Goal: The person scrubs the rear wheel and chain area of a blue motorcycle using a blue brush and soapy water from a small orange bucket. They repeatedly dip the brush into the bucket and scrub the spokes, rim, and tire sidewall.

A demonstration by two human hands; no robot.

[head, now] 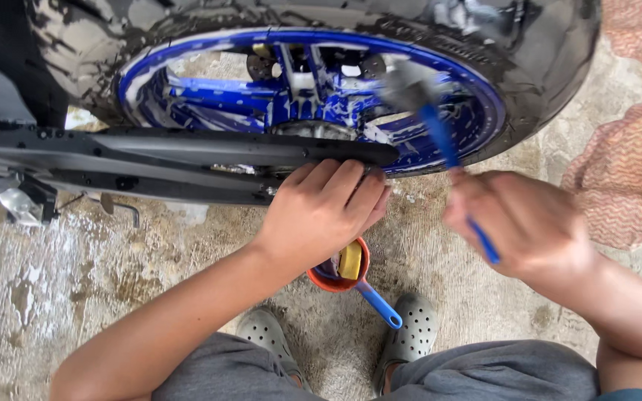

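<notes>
A motorcycle rear wheel with a blue soapy rim [187, 93] and a black wet tyre [551, 59] fills the top of the view. My right hand [518, 226] grips a blue-handled brush [440, 130], blurred with motion, its grey bristles against the rim's spokes. My left hand [325, 212] rests, fingers curled, on the black swingarm [209, 152] that runs across the wheel. Below that hand stands an orange scoop [325, 281] with a blue handle, holding a yellow sponge [350, 260].
The ground is wet, soapy concrete [46, 282]. A pink patterned cloth [626, 171] lies at the right. My grey clogs [414, 338] and grey shorts are at the bottom. A side stand [117, 208] hangs under the frame at left.
</notes>
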